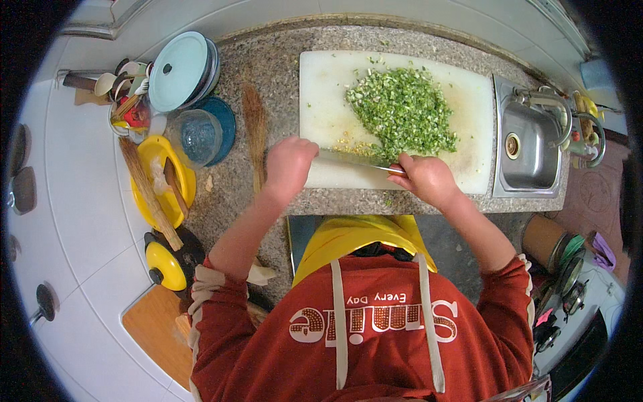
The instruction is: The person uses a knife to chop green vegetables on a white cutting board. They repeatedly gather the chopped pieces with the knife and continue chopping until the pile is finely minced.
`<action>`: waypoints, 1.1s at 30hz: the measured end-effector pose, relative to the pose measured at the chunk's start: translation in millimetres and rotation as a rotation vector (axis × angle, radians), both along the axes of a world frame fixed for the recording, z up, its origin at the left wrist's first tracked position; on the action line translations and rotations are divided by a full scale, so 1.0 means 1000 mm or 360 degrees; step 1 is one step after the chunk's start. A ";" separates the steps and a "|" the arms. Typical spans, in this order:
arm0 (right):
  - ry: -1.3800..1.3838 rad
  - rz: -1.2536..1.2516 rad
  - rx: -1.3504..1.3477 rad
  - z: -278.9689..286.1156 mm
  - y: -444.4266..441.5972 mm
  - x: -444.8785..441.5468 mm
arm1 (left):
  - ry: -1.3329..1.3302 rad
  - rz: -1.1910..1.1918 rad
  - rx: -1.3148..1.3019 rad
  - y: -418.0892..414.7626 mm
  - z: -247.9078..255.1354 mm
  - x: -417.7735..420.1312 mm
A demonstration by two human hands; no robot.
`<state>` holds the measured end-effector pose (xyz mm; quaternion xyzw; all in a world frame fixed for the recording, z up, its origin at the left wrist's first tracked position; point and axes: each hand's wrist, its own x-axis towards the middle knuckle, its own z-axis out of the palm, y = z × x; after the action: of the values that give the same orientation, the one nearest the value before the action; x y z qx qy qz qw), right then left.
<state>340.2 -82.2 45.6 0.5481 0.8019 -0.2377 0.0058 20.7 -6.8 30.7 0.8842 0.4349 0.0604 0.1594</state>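
Note:
A white cutting board (pixel 326 115) lies on the granite counter. Finely chopped green vegetable (pixel 402 110) is heaped on it, with small yellowish bits (pixel 354 145) at the heap's lower left. My right hand (pixel 427 178) grips the handle of a kitchen knife (pixel 359 159), whose blade points left along the heap's near edge. My left hand (pixel 291 163) has its fingers closed at the blade's far end, by the board's left edge; the blade tip is hidden there.
Right of the board is a steel sink (pixel 527 151). Left stand a straw brush (pixel 253 125), a blue bowl (pixel 226 125), a clear bowl (pixel 198 138), a yellow basin (pixel 188 186) and a pot with a light-blue lid (pixel 181 75). A yellow-lidded pot (pixel 166 264) sits nearer me.

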 end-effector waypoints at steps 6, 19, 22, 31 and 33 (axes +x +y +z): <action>0.0052 -0.0211 0.0078 -0.040 -0.025 0.001 | 0.0047 -0.0212 0.0182 0.013 -0.011 0.016; -0.0004 -0.0194 0.0126 -0.035 -0.016 0.000 | 0.0007 -0.0136 0.0228 0.008 -0.022 0.012; -0.0005 -0.0193 0.0072 -0.003 -0.009 -0.011 | -0.0136 -0.0124 0.0259 0.030 -0.024 0.006; -0.0086 -0.0292 0.0127 -0.017 -0.014 -0.012 | -0.0055 -0.0214 0.0229 0.037 -0.037 0.009; -0.0078 -0.0259 0.0098 -0.001 -0.017 -0.017 | -0.0134 -0.0172 0.0193 0.026 -0.035 0.002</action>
<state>322.9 -99.1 44.6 0.6170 0.7613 -0.1991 -0.0108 22.8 18.7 -4.7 0.9111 0.3749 0.1150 0.1267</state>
